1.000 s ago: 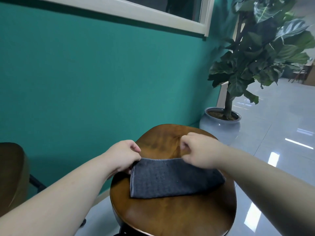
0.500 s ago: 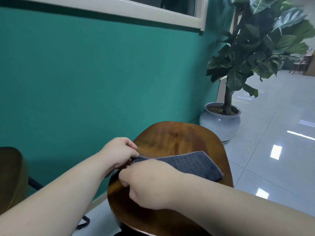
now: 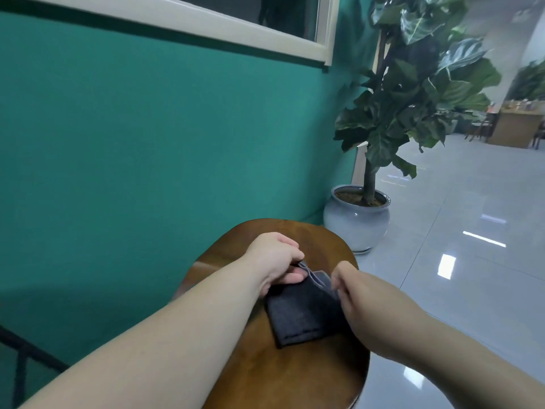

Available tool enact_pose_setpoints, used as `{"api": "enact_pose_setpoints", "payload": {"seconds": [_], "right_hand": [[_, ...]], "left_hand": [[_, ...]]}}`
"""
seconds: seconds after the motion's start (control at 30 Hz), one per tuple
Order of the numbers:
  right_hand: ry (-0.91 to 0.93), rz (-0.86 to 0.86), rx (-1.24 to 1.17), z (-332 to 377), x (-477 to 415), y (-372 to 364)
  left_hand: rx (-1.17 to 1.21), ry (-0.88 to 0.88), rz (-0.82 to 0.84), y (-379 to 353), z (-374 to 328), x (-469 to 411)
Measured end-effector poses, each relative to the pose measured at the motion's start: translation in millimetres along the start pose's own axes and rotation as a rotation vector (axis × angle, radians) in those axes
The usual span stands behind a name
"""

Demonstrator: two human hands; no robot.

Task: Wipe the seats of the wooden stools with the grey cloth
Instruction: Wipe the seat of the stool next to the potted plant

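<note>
A dark grey cloth [image 3: 300,312] lies folded into a small rectangle on the glossy brown seat of a wooden stool [image 3: 295,376]. My left hand [image 3: 274,258] pinches the cloth's far left corner against the seat. My right hand [image 3: 354,293] is at the cloth's right edge, fingers curled on the fold; the hand is blurred and hides that edge.
A teal wall [image 3: 147,143] with a white-framed window runs close along the left. A potted leafy plant in a pale round pot [image 3: 356,219] stands just beyond the stool. Shiny grey floor tiles [image 3: 457,261] spread to the right. Dark metal bars [image 3: 20,364] show at lower left.
The cloth was a wide strip held at both ends. My right hand carried its right end over to the left, and the cloth now lies folded smaller.
</note>
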State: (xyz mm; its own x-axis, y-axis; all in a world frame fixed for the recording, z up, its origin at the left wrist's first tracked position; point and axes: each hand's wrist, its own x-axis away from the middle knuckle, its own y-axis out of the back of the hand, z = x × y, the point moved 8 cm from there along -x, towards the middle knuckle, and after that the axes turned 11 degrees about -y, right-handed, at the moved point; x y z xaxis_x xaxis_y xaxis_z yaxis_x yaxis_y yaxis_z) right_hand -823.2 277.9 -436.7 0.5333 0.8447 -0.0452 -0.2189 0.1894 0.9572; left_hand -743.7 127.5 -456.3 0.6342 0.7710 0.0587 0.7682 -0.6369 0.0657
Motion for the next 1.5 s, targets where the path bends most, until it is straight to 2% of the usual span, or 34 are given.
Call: {"api": "enact_pose_setpoints", "payload": {"seconds": [0.13,0.27,0.33,0.37,0.47,0.53,0.6,0.7,0.77,0.83,0.9,0.97,1.07,1.13,1.23,1.33,1.4,1.5], "right_hand": [[-0.064,0.039,0.107,-20,6,2],[-0.010,-0.110,0.159,-8,-2,18],[0.131,-0.120,0.177,12,-9,15],[0.220,-0.061,0.186,24,-11,6],[0.435,0.194,0.284,44,-7,-25],[0.390,0.324,0.381,28,-4,-35],[0.280,0.408,0.450,4,-2,-34],[0.189,0.382,0.462,-15,-4,-22],[0.195,0.340,0.432,-10,-4,-18],[0.252,0.357,0.397,2,1,-22],[0.287,0.420,0.395,9,8,-29],[0.267,0.443,0.426,3,10,-30],[0.167,0.393,0.431,-11,4,-20],[0.167,0.334,0.430,-5,5,-15],[0.237,0.392,0.418,14,18,-25],[0.178,0.415,0.470,8,21,-25],[0.099,0.339,0.481,-4,16,-11],[0.056,0.324,0.434,-6,19,-3]], "left_hand": [[-0.098,-0.100,0.058,-4,-1,2],[-0.671,-0.410,0.100,24,-18,21],[-0.903,-0.517,0.259,19,-20,44],[-0.981,-0.559,0.377,11,-17,55],[-1.203,-0.517,0.693,-5,5,83],[-1.325,-0.412,0.787,0,21,87],[-1.404,-0.348,0.792,11,30,85],[-1.509,-0.337,0.690,23,33,80],[-1.516,-0.422,0.682,13,27,87],[-1.459,-0.503,0.767,-4,23,101],[-1.400,-0.486,0.863,-8,28,112],[-1.378,-0.445,0.886,3,34,116],[-1.362,-0.411,0.837,22,33,117],[-1.347,-0.431,0.784,23,25,115],[-1.330,-0.471,0.790,10,19,118],[-1.319,-0.378,0.836,13,29,126],[-1.303,-0.367,0.797,27,26,131],[-1.282,-0.367,0.697,52,15,141]]}}
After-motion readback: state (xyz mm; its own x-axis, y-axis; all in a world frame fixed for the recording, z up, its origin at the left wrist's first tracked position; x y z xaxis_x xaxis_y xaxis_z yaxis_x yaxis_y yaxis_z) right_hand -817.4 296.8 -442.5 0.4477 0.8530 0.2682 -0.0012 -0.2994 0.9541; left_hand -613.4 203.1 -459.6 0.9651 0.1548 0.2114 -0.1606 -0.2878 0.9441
